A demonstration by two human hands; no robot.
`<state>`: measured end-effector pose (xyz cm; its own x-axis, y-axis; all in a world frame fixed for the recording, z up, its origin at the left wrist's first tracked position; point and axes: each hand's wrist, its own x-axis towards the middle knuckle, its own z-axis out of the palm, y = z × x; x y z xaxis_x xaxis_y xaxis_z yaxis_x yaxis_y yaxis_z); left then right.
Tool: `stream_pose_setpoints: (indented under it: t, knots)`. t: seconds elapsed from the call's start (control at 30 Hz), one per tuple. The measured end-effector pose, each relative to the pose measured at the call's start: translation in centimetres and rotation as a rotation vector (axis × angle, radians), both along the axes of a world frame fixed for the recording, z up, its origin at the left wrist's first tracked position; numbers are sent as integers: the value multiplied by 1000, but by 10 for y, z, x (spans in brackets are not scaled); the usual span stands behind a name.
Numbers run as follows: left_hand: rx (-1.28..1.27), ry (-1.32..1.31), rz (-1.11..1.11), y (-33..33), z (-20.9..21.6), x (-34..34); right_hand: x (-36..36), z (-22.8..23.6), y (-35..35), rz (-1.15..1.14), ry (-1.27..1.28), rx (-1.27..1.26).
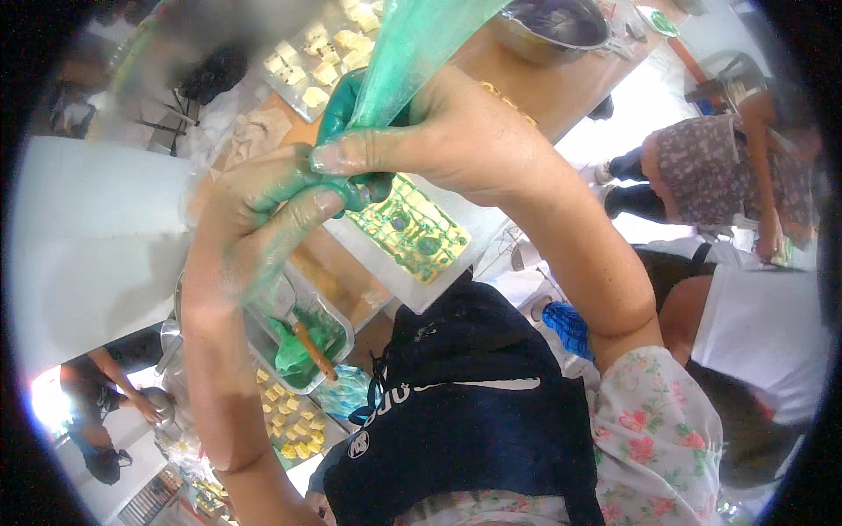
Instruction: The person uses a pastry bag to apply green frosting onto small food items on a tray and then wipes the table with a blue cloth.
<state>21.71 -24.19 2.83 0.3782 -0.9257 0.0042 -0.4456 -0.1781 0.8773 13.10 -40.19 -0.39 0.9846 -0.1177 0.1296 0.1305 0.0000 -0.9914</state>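
Observation:
Before me, both hands meet on a clear piping bag (pixel 421 61) with green cream in it. My right hand (pixel 456 131) is closed round its lower part, thumb pointing left. My left hand (pixel 272 197) pinches at the narrow end, where the fingers of both hands overlap and hide the tip. Green cream smears the fingers of both. Beneath them lies a rectangular yellow cake (pixel 412 230) crossed with thin green lines and dark round swirls. It sits on a white board (pixel 377 254), its far left corner covered by my hands.
A metal pan (pixel 342 326) with green cream and a wooden-handled spatula (pixel 313 351) stands at the left. Trays of small cake pieces (pixel 329 53) lie beyond and yellow pieces (pixel 294 421) nearer me. A metal bowl (pixel 557 26) stands far right. Other people are at both sides.

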Motion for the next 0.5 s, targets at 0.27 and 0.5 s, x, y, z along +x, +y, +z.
stream_pose_setpoints:
  t: [0.27, 0.5]
  knots:
    - [8, -138, -139, -18, 2, -2, -13, -7, -3, -124, -168, 78]
    - [-48, -15, -212, -9, -18, 21, -16, -7, 14, -167, -49, 46]
